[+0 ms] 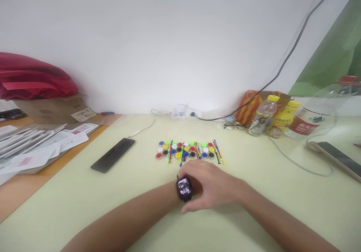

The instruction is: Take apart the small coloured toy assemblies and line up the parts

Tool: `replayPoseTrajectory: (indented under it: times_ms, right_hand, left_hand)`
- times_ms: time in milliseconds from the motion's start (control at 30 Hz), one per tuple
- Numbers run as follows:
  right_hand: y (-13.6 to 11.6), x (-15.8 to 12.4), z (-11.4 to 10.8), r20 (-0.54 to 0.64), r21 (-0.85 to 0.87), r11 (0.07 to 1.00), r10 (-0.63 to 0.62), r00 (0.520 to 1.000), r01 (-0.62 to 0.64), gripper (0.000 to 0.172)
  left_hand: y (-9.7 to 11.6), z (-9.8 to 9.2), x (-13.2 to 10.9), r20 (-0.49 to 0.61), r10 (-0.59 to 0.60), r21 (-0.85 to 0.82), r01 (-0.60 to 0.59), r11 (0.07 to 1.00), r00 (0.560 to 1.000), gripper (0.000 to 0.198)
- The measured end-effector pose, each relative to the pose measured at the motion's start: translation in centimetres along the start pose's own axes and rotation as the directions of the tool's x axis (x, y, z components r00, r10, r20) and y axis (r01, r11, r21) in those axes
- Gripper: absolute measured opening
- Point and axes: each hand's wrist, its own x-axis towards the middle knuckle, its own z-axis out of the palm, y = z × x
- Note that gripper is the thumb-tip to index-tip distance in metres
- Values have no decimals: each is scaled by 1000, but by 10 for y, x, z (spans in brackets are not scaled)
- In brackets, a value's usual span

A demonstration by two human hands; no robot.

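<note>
My right hand (213, 180) reaches across my left wrist, thumb and fingers spread apart around a black smartwatch (184, 189) with a lit screen. A fingertip is close to the watch's upper edge; I cannot tell whether it touches. The watch is strapped on my left wrist. Most of my left hand (197, 186) is hidden under the right one, so its fingers do not show. Just beyond my hands lie rows of round coloured discs (179, 149), in red, blue, yellow, white, green and black. Between them are bundles of thin coloured plastic sticks (216, 151).
A black phone (113, 155) lies on the left, near a white cable (143, 128). Papers (39, 143) and a cardboard box (53, 109) with red cloth stand further left. Bottles (263, 116), glasses (234, 126) and another phone (340, 158) are on the right.
</note>
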Motion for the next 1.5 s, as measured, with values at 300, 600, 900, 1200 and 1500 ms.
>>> replayPoseTrajectory:
  times_ms: [300, 600, 900, 1200, 1500]
  right_hand:
    - [91, -16, -36, -447, -78, 974, 157, 881, -213, 26]
    - [188, -110, 3, -479, -308, 715, 453, 752, -628, 57]
    - [161, -107, 9, -466, -255, 668, 548, 694, -699, 71]
    - [147, -75, 5, -439, -172, 786, 479, 760, -594, 71]
    - [148, -34, 12, -350, -179, 840, 432, 831, -512, 77]
  left_hand:
    - [-115, -40, -62, -85, 681, -27, -685, 728, 727, 36]
    - [-210, -90, -145, -93, 368, -309, -379, 873, 925, 13]
    - [-259, -85, -137, -185, -53, -154, 24, 988, 981, 68]
    - [-270, -66, -91, -40, -148, -185, 139, 973, 988, 76]
    - [-267, -62, -86, -67, -122, -173, 109, 979, 990, 62]
